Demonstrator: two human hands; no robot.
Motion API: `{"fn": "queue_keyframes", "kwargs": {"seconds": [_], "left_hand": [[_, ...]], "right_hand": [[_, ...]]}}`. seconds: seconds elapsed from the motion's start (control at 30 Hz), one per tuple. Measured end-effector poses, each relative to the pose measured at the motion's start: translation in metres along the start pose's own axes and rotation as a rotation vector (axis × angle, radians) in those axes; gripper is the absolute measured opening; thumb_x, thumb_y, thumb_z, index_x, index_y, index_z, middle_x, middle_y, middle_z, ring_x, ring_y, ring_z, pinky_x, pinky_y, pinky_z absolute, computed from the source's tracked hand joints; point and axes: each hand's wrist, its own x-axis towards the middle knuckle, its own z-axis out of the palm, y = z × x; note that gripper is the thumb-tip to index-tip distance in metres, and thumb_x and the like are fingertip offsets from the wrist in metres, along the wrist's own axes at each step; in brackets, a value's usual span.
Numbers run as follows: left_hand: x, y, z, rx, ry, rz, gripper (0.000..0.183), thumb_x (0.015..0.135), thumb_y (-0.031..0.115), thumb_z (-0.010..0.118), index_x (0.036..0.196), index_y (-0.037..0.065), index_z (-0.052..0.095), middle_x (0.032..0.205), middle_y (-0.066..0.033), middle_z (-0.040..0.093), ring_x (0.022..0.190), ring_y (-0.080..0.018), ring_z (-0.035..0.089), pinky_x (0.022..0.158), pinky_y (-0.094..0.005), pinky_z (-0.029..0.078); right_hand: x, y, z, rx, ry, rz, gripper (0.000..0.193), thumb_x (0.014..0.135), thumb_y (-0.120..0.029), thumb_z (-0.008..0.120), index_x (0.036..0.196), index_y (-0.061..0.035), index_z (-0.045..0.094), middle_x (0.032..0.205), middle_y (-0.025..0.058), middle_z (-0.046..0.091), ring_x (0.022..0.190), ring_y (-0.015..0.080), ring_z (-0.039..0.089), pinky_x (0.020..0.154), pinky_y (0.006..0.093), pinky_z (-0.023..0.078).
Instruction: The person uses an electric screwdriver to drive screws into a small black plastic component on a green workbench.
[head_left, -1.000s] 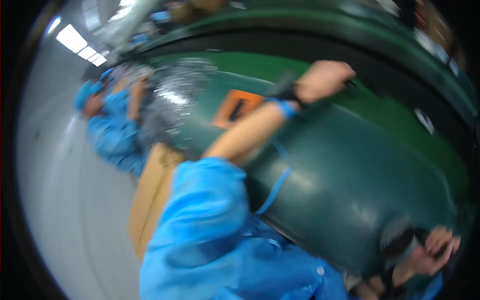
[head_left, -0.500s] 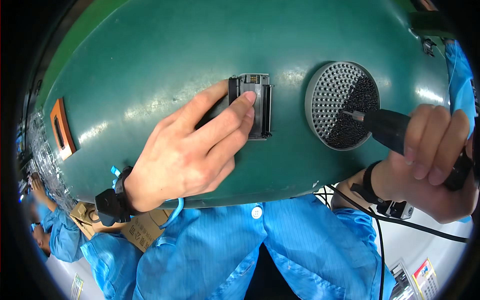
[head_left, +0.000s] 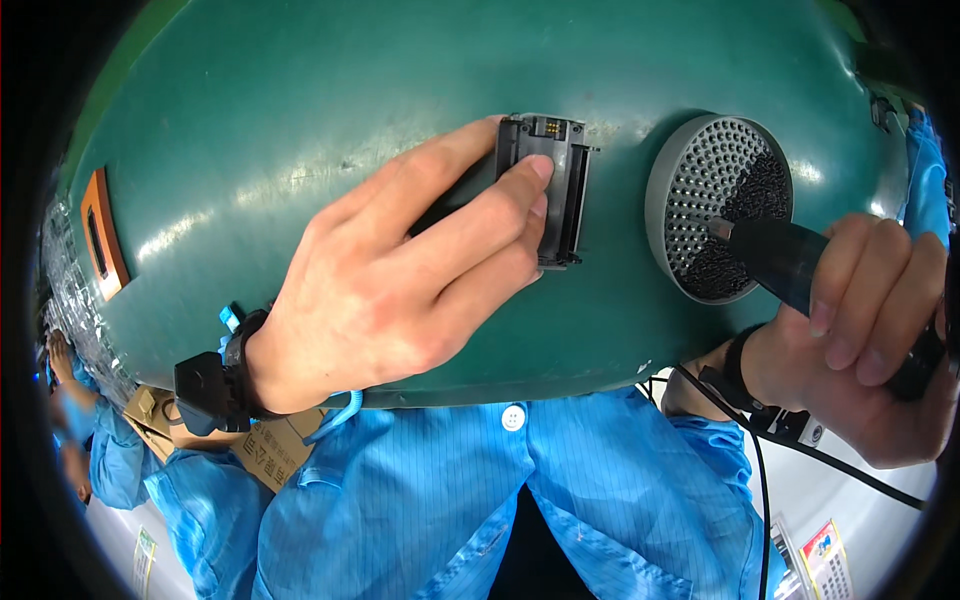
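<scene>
My left hand (head_left: pixel 400 270) is closed over a dark plastic housing (head_left: pixel 553 205) on the green table. One finger presses on the housing's face, below a few small gold contacts; the hand hides its left part. In my right hand (head_left: pixel 870 310) is a black power screwdriver (head_left: pixel 775 262), tilted with its tip pointing left. That tip is over a round grey dish (head_left: pixel 657 205) with a dimpled bottom. Small black screws (head_left: pixel 712 272) are heaped in the dish's right and lower parts. Whether the tip touches a screw, I cannot tell.
An orange-brown block with a dark slot (head_left: pixel 104 235) lies at the table's left end, beside clear plastic packaging (head_left: pixel 85 300). A cardboard box (head_left: pixel 275 450) is below the table edge. A black cable (head_left: pixel 840 465) runs at lower right. Another person (head_left: pixel 120 455) sits at far left.
The tabletop things have shifted right and slightly up together in the picture. Relative to the dish, the screwdriver tip has moved left. Both hands keep their hold.
</scene>
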Motion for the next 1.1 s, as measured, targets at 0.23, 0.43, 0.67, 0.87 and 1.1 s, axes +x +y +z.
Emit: {"fn": "queue_keyframes", "kwargs": {"seconds": [0.23, 0.43, 0.67, 0.87, 1.1], "left_hand": [[0.0, 0.005, 0.004, 0.008, 0.03, -0.006, 0.044, 0.06, 0.011, 0.082, 0.1, -0.004, 0.074, 0.12, -0.0146, 0.07, 0.11, -0.0377, 0.069, 0.085, -0.0426, 0.062], [-0.002, 0.01, 0.013, 0.011, 0.015, -0.04, 0.034, 0.073, 0.014, 0.076, 0.104, 0.001, 0.074, 0.125, -0.0101, 0.068, 0.118, -0.035, 0.066, 0.091, -0.0407, 0.062], [-0.01, 0.011, 0.023, 0.003, 0.129, -0.075, 0.025, 0.073, 0.011, 0.075, 0.096, 0.001, 0.074, 0.124, -0.0085, 0.068, 0.119, -0.0334, 0.065, 0.094, -0.0404, 0.061], [-0.006, 0.013, 0.035, 0.015, 0.196, -0.079, 0.021, 0.071, 0.014, 0.07, 0.086, 0.001, 0.074, 0.11, -0.0104, 0.066, 0.115, -0.033, 0.063, 0.1, -0.0376, 0.056], [-0.004, 0.016, 0.036, 0.001, 0.22, -0.095, 0.021, 0.07, 0.018, 0.068, 0.081, 0.001, 0.074, 0.104, -0.0103, 0.065, 0.112, -0.0321, 0.063, 0.102, -0.0362, 0.054]], "right_hand": [[0.005, 0.004, 0.013, 0.0, -0.025, 0.048, 0.02, 0.101, -0.02, 0.038, 0.095, -0.0058, 0.05, 0.064, 0.0018, 0.046, 0.05, 0.0127, 0.041, 0.052, 0.0309, 0.039], [0.018, -0.011, 0.01, 0.035, 0.008, 0.168, 0.021, 0.102, -0.021, 0.038, 0.093, -0.0063, 0.05, 0.066, 0.003, 0.047, 0.053, 0.0142, 0.042, 0.054, 0.0315, 0.04], [0.053, 0.0, 0.005, 0.151, -0.306, 0.119, 0.033, 0.103, -0.029, 0.039, 0.097, -0.0014, 0.055, 0.061, 0.0084, 0.049, 0.045, 0.0215, 0.048, 0.039, 0.038, 0.044], [0.03, 0.023, 0.021, 0.069, -0.172, 0.102, 0.032, 0.103, -0.029, 0.04, 0.097, -0.0017, 0.055, 0.062, 0.0083, 0.049, 0.046, 0.0214, 0.048, 0.041, 0.0377, 0.044], [0.028, 0.03, 0.025, 0.063, -0.156, 0.105, 0.031, 0.102, -0.029, 0.041, 0.096, -0.0021, 0.055, 0.062, 0.0082, 0.049, 0.047, 0.0213, 0.048, 0.042, 0.0372, 0.044]]}}
